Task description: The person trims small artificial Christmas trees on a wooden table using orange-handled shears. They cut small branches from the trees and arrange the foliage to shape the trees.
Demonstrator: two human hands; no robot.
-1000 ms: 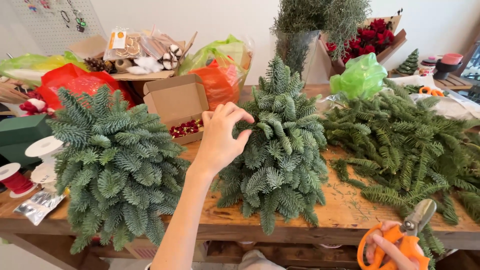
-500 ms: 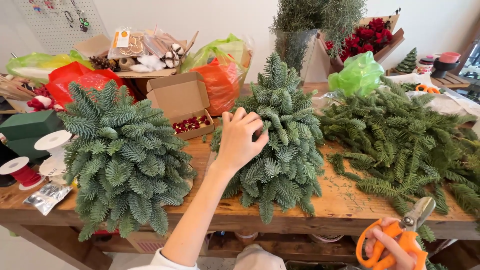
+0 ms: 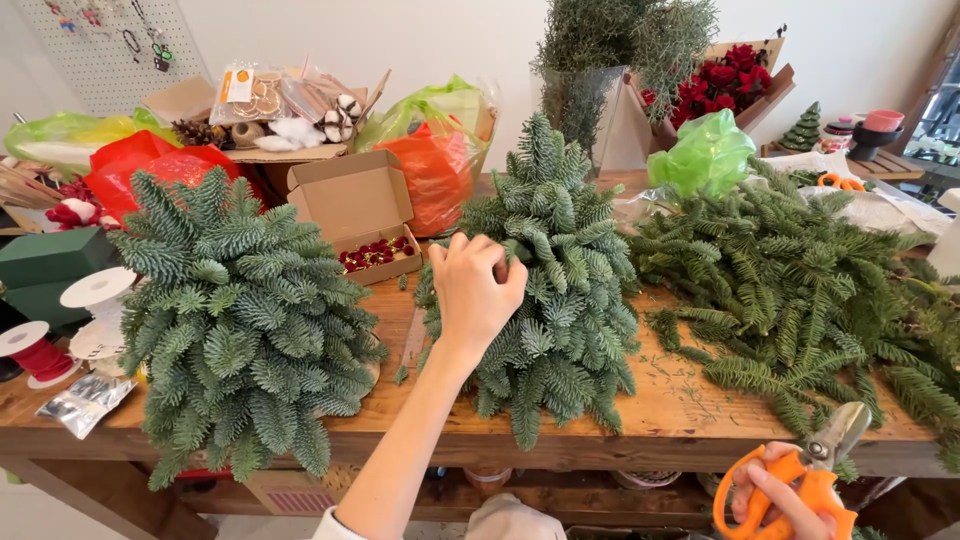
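Your left hand (image 3: 473, 290) is pinched shut on a sprig of the middle fir tree (image 3: 545, 290), which stands on the wooden table (image 3: 680, 405) directly under your fingers. Your right hand (image 3: 780, 490) is closed through the loops of the orange-handled scissors (image 3: 810, 470), blades pointing up and away from the tree, low beside the table edge.

Pull too hard and, by my reading, the sprig could tear out or the tree tip toward you. The scissors hang off the edge; a loosened hold could drop them.

Just left of your pinch sits an open brown cardboard box (image 3: 360, 215) holding small red pieces. Farther left stands a second fir tree (image 3: 240, 320). Behind your grip lie an orange plastic bag (image 3: 435, 180) and a larger carton (image 3: 260, 115) of clear packets, one with a small orange-and-white label. To the right, loose fir branches (image 3: 800, 280) lie piled.
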